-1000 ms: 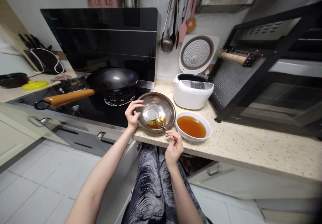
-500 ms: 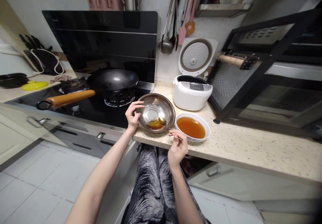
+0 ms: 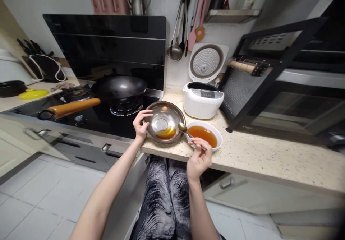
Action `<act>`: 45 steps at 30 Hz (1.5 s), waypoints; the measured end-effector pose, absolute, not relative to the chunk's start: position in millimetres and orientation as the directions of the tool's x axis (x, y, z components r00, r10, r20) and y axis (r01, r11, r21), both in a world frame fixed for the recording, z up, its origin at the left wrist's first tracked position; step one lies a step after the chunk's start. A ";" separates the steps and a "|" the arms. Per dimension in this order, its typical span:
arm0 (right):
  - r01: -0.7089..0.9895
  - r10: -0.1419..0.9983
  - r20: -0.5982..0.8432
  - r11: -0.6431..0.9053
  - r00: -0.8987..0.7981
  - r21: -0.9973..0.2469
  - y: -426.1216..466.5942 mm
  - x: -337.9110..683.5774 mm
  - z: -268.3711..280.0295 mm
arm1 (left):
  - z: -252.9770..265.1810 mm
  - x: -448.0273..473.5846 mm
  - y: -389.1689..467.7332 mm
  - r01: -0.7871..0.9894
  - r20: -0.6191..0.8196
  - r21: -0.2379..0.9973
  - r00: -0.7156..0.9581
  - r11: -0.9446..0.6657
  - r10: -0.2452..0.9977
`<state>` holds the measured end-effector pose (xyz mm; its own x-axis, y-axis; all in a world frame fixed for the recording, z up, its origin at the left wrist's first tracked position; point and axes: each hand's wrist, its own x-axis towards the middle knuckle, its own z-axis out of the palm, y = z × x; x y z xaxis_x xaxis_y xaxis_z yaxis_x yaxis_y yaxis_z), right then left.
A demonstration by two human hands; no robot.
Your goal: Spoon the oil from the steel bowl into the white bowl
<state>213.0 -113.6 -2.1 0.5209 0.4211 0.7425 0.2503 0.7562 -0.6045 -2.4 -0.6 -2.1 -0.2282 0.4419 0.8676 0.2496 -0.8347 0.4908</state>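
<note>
My left hand [image 3: 140, 124] grips the left rim of a steel bowl [image 3: 176, 116], which is tilted toward me. Amber liquid [image 3: 165, 132] pools in the bowl's near side. In my right hand [image 3: 199, 156] is the handle of a metal spoon [image 3: 183, 127]. The spoon's head is over the gap between the steel bowl's right rim and a white bowl [image 3: 219, 143]. Orange-brown liquid [image 3: 203, 135] fills much of the white bowl, which stands on the counter just beyond my right fingers.
Behind the bowls stands a white rice cooker [image 3: 203, 105] with its lid up. Left is a stove with a black wok [image 3: 118, 87]; its wooden handle [image 3: 74, 107] points toward me. A black rack [image 3: 242, 89] borders the counter [image 3: 269, 157] on the right.
The spoon has lifted out of the steel bowl and moved right with my right hand, toward the white bowl. My left hand keeps its hold on the steel bowl's rim.
</note>
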 end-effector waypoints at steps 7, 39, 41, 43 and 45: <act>0.316 0.370 0.736 0.728 0.567 -0.609 -113.2 233.0 -4.5 | -2.9 -2.6 -0.1 0.249 0.864 0.497 -0.236 -0.831 0.445; 0.632 0.196 0.941 0.701 0.276 -0.331 -113.6 256.9 -14.1 | -2.1 -2.0 0.2 0.263 0.851 0.519 -0.250 -0.813 0.462; 0.569 0.202 0.898 0.714 0.390 -0.408 -117.0 249.2 -13.1 | -2.0 -1.9 0.1 0.262 0.850 0.521 -0.250 -0.812 0.464; 0.494 0.221 0.861 0.742 0.458 -0.454 -120.6 239.2 -12.7 | -1.9 -1.9 -0.2 0.271 0.848 0.525 -0.252 -0.807 0.467; 0.432 0.268 0.842 0.761 0.468 -0.483 -123.4 228.2 -13.9 | -1.7 -1.9 -0.5 0.281 0.845 0.529 -0.255 -0.800 0.470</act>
